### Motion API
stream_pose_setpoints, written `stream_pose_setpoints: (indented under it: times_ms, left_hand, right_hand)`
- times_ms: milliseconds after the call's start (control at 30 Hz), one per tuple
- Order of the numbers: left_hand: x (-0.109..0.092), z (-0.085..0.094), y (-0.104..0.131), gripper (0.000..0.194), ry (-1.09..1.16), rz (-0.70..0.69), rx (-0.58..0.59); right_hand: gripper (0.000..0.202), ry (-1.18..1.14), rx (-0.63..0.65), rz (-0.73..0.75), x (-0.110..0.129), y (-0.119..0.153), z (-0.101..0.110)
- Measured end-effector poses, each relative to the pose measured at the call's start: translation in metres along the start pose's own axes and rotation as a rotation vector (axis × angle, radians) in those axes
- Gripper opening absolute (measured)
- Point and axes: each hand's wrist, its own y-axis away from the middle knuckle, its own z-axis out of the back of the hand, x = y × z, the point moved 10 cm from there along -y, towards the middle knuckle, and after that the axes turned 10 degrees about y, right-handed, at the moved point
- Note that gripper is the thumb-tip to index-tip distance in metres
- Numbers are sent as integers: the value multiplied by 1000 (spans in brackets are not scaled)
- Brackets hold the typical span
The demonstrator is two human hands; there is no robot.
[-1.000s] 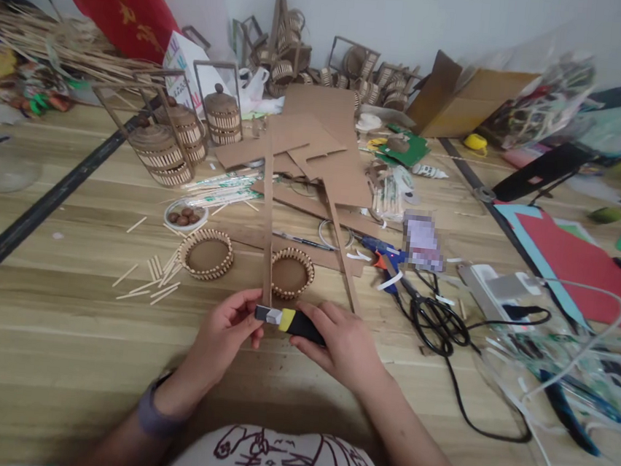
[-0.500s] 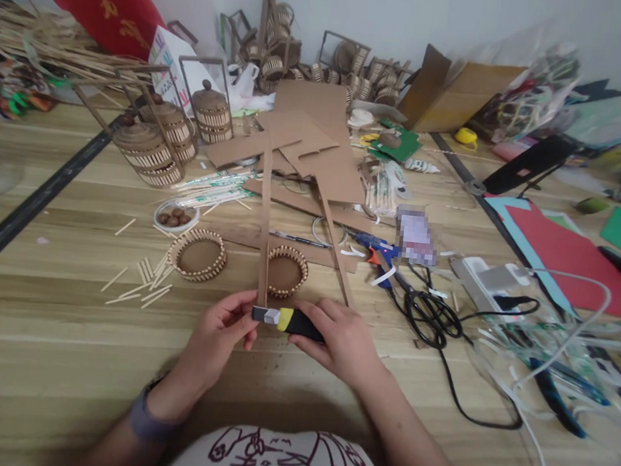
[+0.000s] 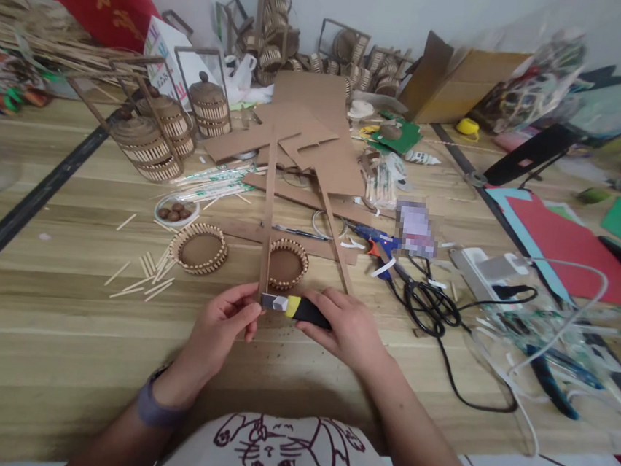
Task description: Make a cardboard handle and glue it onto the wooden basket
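Note:
Pinched in my left hand [image 3: 232, 315] is the near end of a long, narrow cardboard strip [image 3: 269, 207], which points away from me. My right hand [image 3: 342, 325] is wrapped round a black and yellow utility knife [image 3: 306, 311]. Its blade lies against the strip's right side, close to my left fingertips. Just beyond the knife stands a small round stick-walled basket [image 3: 288, 266], partly behind the strip. A similar basket [image 3: 199, 249] sits to its left. A second cardboard strip [image 3: 335, 232] slants toward my right hand.
Loose sticks [image 3: 147, 272] and a bowl of brown balls [image 3: 177, 211] lie left. Cardboard sheets [image 3: 313, 94] are stacked ahead. A blue glue gun [image 3: 373, 237], scissors [image 3: 403, 271], coiled black cable [image 3: 432, 303] and a power strip [image 3: 490, 276] lie right. Finished lidded buckets [image 3: 146, 147] stand far left.
The knife and my right hand have shifted slightly right, so the blade now sits at the strip's right edge. My left hand still pinches the strip. The view has tilted a little.

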Motion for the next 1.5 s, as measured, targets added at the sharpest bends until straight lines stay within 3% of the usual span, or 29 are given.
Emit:
stream_pose_setpoints:
  times_ms: [567, 1133, 1500]
  left_hand:
    - [2, -4, 0, 47, 19, -6, 43]
    - [7, -10, 1, 48, 40, 82, 134]
    - [8, -12, 2, 50, 119, 136, 101]
  right_hand:
    - [44, -70, 12, 39, 8, 0, -3]
    - [44, -46, 1, 31, 3, 1, -2]
    - [45, -20, -21, 42, 0, 2, 4]
